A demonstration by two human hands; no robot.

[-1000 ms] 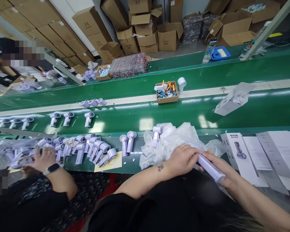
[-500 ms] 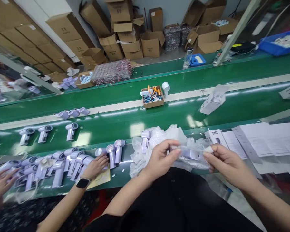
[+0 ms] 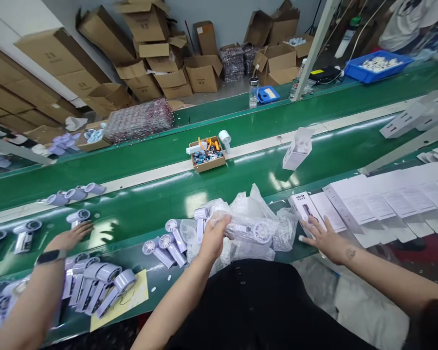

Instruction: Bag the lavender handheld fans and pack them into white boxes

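Observation:
My left hand [image 3: 213,237] is closed around the handle end of a lilac handheld fan [image 3: 260,232] in a clear plastic bag, its round head pointing right. Over the white box with a printed picture [image 3: 302,203], my right hand [image 3: 327,241] is spread, fingertips at the lower part of the box; I cannot tell whether they touch it. Beneath the bagged fan lies a heap of clear plastic bags [image 3: 246,206]. Several unbagged lilac fans [image 3: 173,247] rest just left of that heap.
A co-worker's hand [image 3: 68,237] with a watch reaches to a fan on the green belt. More fans [image 3: 95,282] crowd the left bench. Flat white boxes [image 3: 379,199] with paper sheets line the right. An open white box [image 3: 297,149] and a parts carton [image 3: 209,163] stand ahead.
My right hand has let go of the bag and moved right to the white box. The left still holds the bagged fan, now turned with its head rightward. The view has shifted right.

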